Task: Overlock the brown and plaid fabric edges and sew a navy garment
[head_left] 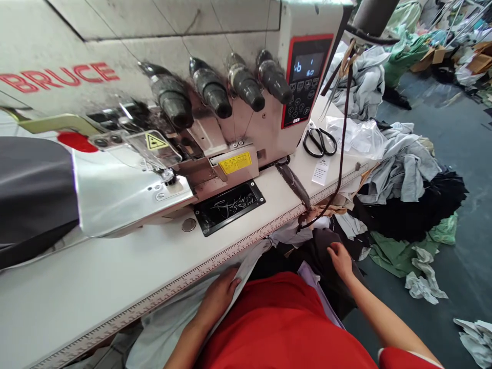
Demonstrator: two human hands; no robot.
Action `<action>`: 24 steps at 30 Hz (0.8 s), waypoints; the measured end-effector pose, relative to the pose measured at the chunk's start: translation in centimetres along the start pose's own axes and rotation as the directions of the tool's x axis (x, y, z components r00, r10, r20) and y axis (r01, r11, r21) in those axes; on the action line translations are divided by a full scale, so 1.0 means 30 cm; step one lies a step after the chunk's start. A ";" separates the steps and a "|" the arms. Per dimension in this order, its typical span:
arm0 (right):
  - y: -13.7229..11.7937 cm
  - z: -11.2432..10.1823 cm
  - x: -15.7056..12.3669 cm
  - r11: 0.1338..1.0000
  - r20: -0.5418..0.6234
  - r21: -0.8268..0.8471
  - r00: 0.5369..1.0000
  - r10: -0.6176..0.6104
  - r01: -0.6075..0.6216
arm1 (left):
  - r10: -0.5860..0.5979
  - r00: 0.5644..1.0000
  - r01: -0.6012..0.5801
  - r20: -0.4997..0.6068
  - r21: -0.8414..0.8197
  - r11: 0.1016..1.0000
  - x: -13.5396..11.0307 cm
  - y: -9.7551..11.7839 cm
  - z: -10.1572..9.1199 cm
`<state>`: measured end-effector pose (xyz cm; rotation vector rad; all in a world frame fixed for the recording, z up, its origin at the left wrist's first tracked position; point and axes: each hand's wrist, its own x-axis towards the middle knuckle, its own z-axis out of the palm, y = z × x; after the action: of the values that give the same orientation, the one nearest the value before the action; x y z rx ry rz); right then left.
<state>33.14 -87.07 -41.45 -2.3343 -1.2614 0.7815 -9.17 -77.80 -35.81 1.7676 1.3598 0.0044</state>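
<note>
My left hand (218, 297) is below the front edge of the sewing table (115, 277), its fingers closed on a strip of light grey fabric (249, 264) that hangs off the edge. My right hand (341, 260) rests on dark fabric (319, 251) in my lap, fingers curled down into the cloth. A white overlock sewing machine (161, 113) marked BRUCE stands on the table, with dark grey cloth (34, 195) draped at its left end. I wear a red top (284, 323).
Black scissors (320, 142) and a white tag (320, 171) lie on the table's right end. A dark strap (343, 133) hangs from above. Heaps of grey, black and green cloth (407, 195) cover the floor on the right. A ruler strip (215, 261) runs along the table edge.
</note>
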 end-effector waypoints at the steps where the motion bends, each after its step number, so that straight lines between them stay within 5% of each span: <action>1: 0.012 0.002 0.043 0.998 -0.092 -0.041 0.995 0.041 -0.045 | -0.001 1.000 0.001 -0.002 0.005 1.000 0.000 0.001 0.000; 6: 0.066 -0.013 0.174 0.961 -0.217 -0.230 0.971 0.100 -0.150 | -0.006 1.000 0.006 0.003 -0.011 1.000 -0.006 -0.003 -0.004; 11: 0.073 -0.054 0.150 0.946 -0.248 -0.290 0.966 0.072 -0.145 | -0.007 0.999 0.007 -0.034 -0.008 1.000 -0.015 -0.007 0.005; 17: 0.037 -0.101 0.012 0.969 -0.099 -0.215 0.985 -0.144 0.121 | 0.035 0.994 -0.030 -0.100 0.058 0.998 -0.013 0.018 -0.009; 21: -0.023 -0.091 -0.115 0.980 -0.113 -0.141 0.981 -0.155 0.138 | 0.149 0.969 -0.152 -0.197 0.001 0.988 -0.017 0.130 -0.045; 24: -0.190 -0.080 -0.189 0.974 -0.053 0.102 0.979 -0.198 0.202 | 0.241 0.968 -0.249 -0.065 -0.171 0.953 -0.014 0.290 -0.076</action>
<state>28.49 -88.99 -34.74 -2.0893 -1.3754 0.7107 -3.67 -76.81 -28.74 1.7803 1.1245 0.2929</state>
